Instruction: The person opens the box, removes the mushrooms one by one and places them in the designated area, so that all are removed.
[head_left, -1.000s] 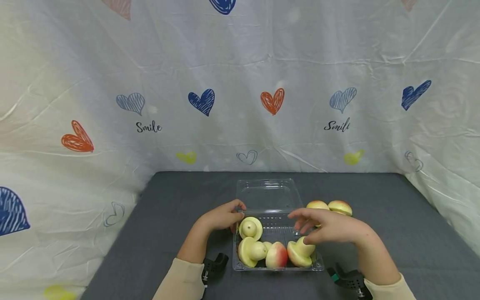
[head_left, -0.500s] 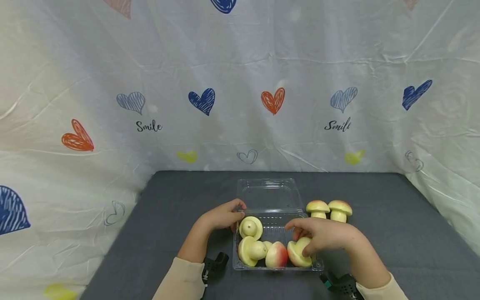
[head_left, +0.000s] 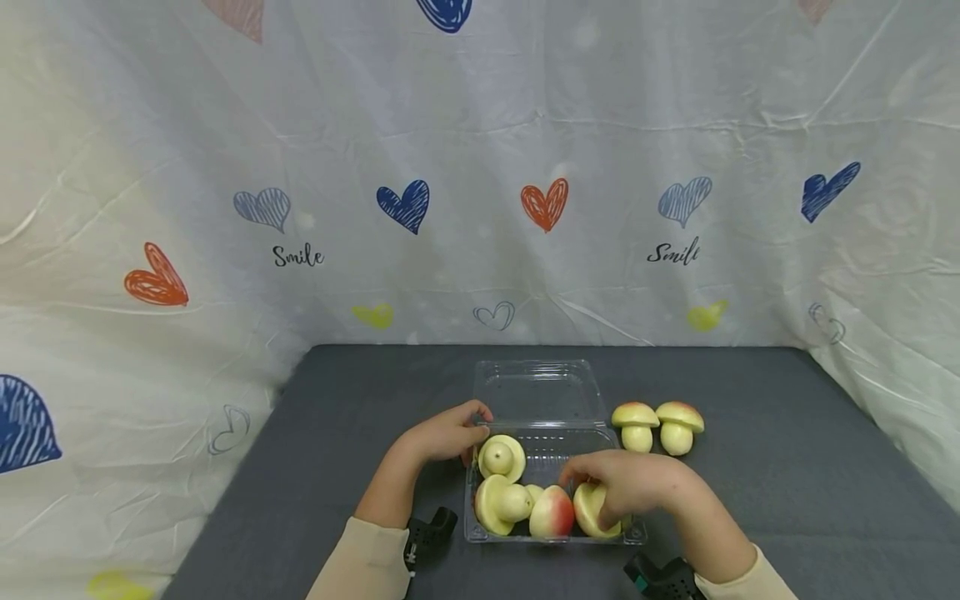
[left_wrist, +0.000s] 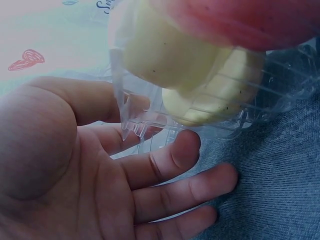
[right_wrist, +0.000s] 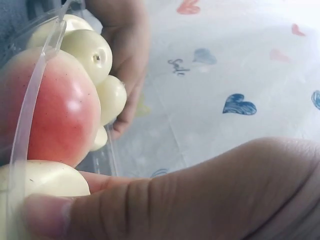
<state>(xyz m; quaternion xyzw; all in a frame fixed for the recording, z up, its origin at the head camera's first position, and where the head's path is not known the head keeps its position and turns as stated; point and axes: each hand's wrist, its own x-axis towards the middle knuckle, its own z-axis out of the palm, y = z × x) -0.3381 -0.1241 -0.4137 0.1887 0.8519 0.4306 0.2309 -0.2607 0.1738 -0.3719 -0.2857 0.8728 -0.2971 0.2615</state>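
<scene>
A clear plastic clamshell box [head_left: 551, 446] lies open, its lid [head_left: 536, 392] folded back. My left hand [head_left: 446, 432] grips its back left corner by thumb and index finger; in the left wrist view the other fingers [left_wrist: 185, 192] hang loosely bent beside the wall. My right hand [head_left: 633, 483] is inside the box's right side, thumb and fingers round a toy mushroom [head_left: 590, 510] with a cream underside, whose stem is hidden. Beside it sits a red-capped toy mushroom [head_left: 552, 512]. Further left lie another toy mushroom [head_left: 501, 503] and one with its stem upward [head_left: 501, 457].
Two toy mushrooms stand upright right of the box, a left one [head_left: 636, 425] and a right one [head_left: 679, 427]. A dark grey cloth [head_left: 375, 383] covers the table. Behind hangs a white curtain [head_left: 480, 258] printed with hearts.
My right hand has lowered and moved left into the box, with the mushroom in its fingers tipping so that its stem no longer shows. The left hand has stayed at the corner.
</scene>
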